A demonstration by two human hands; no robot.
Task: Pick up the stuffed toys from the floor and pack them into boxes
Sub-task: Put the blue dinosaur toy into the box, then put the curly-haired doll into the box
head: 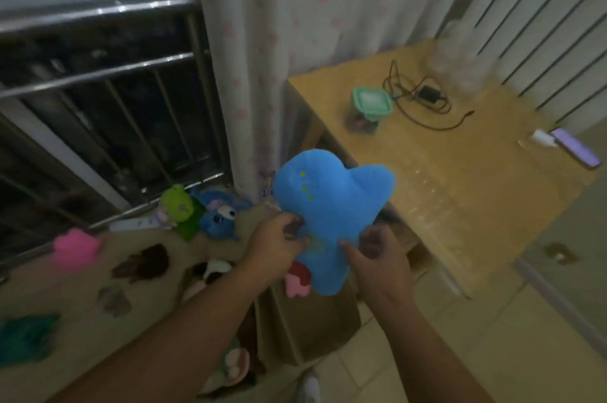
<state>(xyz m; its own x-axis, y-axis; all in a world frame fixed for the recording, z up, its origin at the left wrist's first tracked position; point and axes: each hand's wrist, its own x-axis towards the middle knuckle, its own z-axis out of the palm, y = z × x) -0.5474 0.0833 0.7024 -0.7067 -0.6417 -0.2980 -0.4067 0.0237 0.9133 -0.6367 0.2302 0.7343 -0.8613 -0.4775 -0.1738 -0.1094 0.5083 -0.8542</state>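
Observation:
A large blue stuffed toy [328,202] with small yellow-green dots hangs in the air at the centre of the view. My left hand [277,243] grips its lower left side and my right hand [374,255] grips its lower right side. A red and pink part [297,279] shows under the toy between my wrists. Below my hands stands an open cardboard box [289,320] with a toy inside it [235,366]. On the floor lie a green toy [177,205], a dark blue toy [218,217], a pink toy [75,248], a brown toy [144,263] and a teal toy [26,338].
A wooden table [476,179] stands to the right with a green-lidded jar [369,108], a black cable and charger [427,97] and a phone [576,148]. A flowered curtain [279,25] hangs behind. A metal railing [98,80] lines the left side.

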